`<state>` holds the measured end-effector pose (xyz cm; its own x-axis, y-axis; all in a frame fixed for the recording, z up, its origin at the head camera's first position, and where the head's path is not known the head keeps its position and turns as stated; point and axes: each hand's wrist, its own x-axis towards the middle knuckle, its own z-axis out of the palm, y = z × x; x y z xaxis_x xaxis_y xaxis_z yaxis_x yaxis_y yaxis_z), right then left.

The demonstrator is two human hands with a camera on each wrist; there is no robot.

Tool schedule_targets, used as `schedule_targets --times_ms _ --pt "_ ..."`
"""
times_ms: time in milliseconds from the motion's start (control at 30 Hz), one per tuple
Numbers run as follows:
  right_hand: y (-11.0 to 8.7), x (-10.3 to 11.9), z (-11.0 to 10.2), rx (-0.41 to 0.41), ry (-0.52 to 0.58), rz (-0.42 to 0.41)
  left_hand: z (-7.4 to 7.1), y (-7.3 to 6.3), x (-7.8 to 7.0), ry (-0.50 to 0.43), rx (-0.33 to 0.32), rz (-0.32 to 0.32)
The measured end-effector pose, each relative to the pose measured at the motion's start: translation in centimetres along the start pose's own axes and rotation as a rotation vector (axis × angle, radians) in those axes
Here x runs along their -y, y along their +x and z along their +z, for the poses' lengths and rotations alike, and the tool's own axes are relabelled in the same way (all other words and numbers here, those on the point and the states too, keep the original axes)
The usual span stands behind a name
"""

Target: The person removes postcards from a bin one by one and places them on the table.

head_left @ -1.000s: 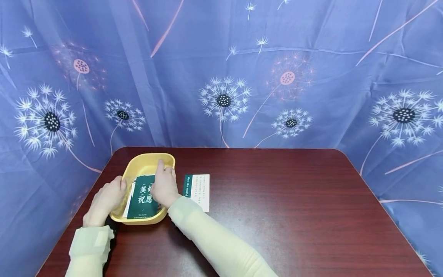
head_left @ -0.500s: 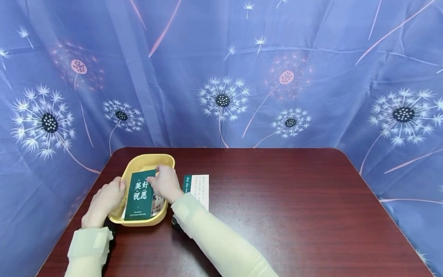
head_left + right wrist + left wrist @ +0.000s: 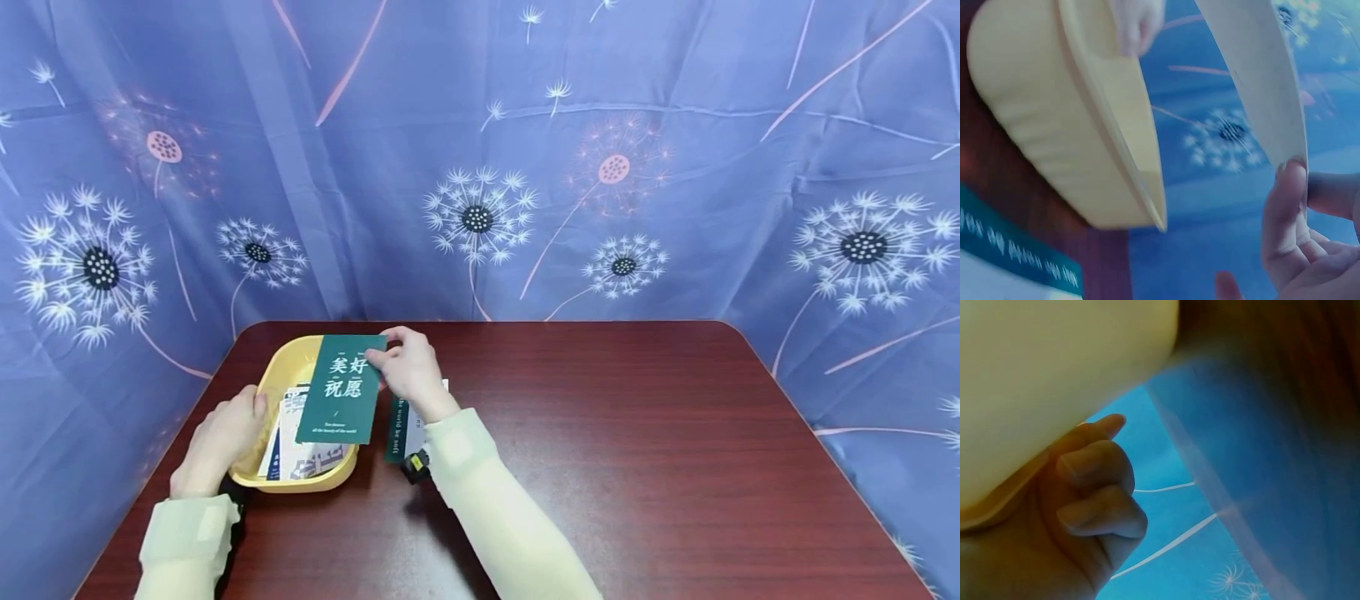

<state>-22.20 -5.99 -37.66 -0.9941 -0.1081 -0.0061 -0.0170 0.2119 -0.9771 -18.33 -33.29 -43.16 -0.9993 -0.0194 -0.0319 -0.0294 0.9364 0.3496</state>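
Note:
A yellow plastic basket (image 3: 294, 357) sits at the table's left side, and my left hand (image 3: 220, 437) grips its left rim. Curled fingers (image 3: 1107, 509) show against the basket wall (image 3: 1054, 375) in the left wrist view. With thumb and fingers my right hand (image 3: 412, 367) pinches the upper right corner of a dark green card (image 3: 339, 410) with white characters. That card is raised above the basket's right side; its pale back (image 3: 1260, 75) faces the right wrist camera. Several loose cards (image 3: 294, 429) lie inside the basket, partly covered by the green one.
Right of the basket, a green and white card (image 3: 397, 429) lies on the dark red wooden table (image 3: 637, 450), partly hidden by my right hand and sleeve. A blue dandelion-patterned curtain (image 3: 525, 100) hangs behind the table and along both sides.
My right hand has lifted the green card out of the basket and moved it up and right, uncovering other cards. My left hand has stayed on the rim.

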Motion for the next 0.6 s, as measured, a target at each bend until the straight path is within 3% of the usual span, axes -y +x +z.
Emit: schedule_targets --times_ms 300,433,600 --pt "-1.1 -2.2 -4.7 0.002 0.064 0.002 0.4 0.0 -0.1 -0.006 0.009 -0.001" --pt "-1.4 -3.5 -6.3 -0.003 0.128 0.004 0.4 0.1 0.0 -0.011 0.013 0.003" --pt "-1.4 -4.1 -7.7 0.001 0.128 -0.004 0.2 0.2 0.1 0.000 -0.002 0.005"
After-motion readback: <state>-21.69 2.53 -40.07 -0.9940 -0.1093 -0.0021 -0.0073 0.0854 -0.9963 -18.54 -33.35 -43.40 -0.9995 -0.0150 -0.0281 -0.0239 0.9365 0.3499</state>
